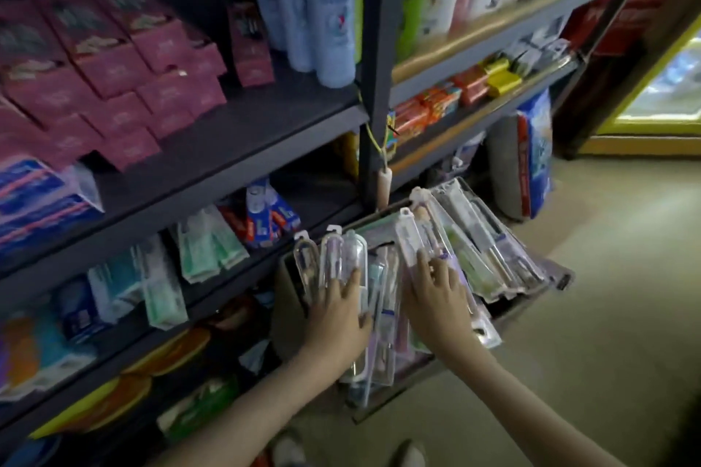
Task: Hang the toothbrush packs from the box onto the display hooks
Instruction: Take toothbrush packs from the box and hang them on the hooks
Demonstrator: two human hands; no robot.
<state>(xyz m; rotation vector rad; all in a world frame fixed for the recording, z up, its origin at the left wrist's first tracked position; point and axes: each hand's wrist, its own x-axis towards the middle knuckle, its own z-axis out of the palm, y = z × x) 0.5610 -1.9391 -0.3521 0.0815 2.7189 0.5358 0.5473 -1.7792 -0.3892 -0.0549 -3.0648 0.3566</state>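
We judge that the picking step is in hand. The brown cardboard box (284,315) stands on the floor, and the clear plastic toothbrush packs (474,250) are all in it, fanned out toward 1 o'clock. None is lifted yet.

The left hand (337,307) lies flat on some transparent packs, with its fingers (354,275) straight and a little spread. The right hand (436,296) rests on a purple and white pack (411,239). Its fingers (422,258) lie over the top, but the thumb is hidden, so we cannot tell whether it pinches the pack.

The next move calls for separating one pack from the pile and raising it by its top end, where the hanging hole is. The packs overlap and look slippery, so neighbours may come up with it.

We do not see any display hooks. At 10 o'clock of the box the dark grey metal shelves (227,148) carry green and white toothpaste cartons (205,243) and pink cartons (113,68). The dark upright post (375,49) rises at 12 o'clock, close behind the box, and a blue and white bag (535,155) leans at 2 o'clock.
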